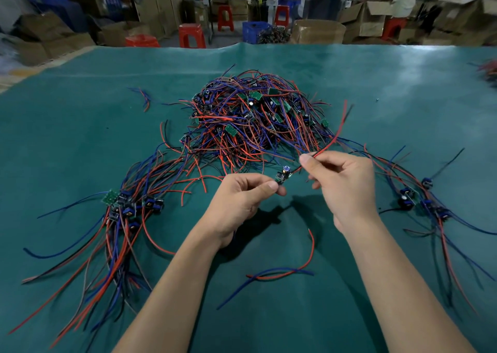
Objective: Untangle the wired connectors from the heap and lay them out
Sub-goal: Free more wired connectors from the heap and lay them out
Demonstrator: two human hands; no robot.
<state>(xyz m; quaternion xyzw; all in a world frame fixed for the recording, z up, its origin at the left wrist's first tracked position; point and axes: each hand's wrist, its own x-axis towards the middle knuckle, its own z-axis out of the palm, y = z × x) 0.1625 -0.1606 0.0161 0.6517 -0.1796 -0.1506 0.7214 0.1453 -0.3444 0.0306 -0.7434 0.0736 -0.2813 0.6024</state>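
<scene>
- Left hand (242,196): thumb and forefinger pinched on a small connector board (283,175), held above the green mat (80,137), just in front of the heap (255,116).
- Right hand (344,180): fingers curled round that board's red wire (336,137), close beside the board.
- Hands near each other, not touching.
- Wire's long axis: up and away to the right from the board, free end in the air past the heap's right edge (nearer the right hand).
- Sorted bundles flat on the mat: left bundle (129,207), right bundle (422,199).
- Likely next: draw wire clear, lay alongside a bundle (which one, cannot tell).
</scene>
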